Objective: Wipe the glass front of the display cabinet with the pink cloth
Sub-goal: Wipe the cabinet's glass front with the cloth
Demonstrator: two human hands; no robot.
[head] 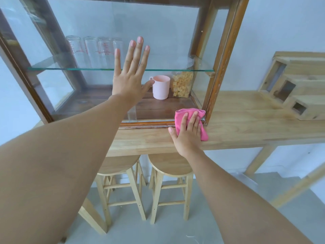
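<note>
Both arms are bare from the near edge of the view to the wrists, with no sleeve cuff anywhere along them. The left hand and the right hand are ungloved. The fingers are slender, and their nails carry a pale pink polish, short and rounded at the tips.

cabinet frame: dark varnished wood
front: clear glossy glass
cloth: soft pink fabric
table: pale matt wood
</note>
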